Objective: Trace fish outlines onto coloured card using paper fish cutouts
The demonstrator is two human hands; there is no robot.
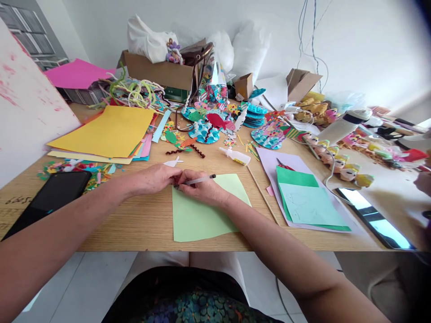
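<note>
A light green paper sheet (202,215) lies on the wooden table (144,224) in front of me. My right hand (202,190) rests on the sheet's upper left part, closed around a thin grey pen (200,180) whose tip points left. Just left of it, my left hand (155,177) lies at the sheet's top left corner, fingers curled and touching the pen's tip end. A small white paper fish (173,162) sits just beyond my left hand.
A black phone (55,193) lies left, a yellow paper stack (107,132) behind it. A glue bottle (235,155), a wooden stick (262,195), green and teal sheets (308,202) and a second phone (373,220) lie right. Paper fish crafts (208,125), boxes and pipe cleaners crowd the back.
</note>
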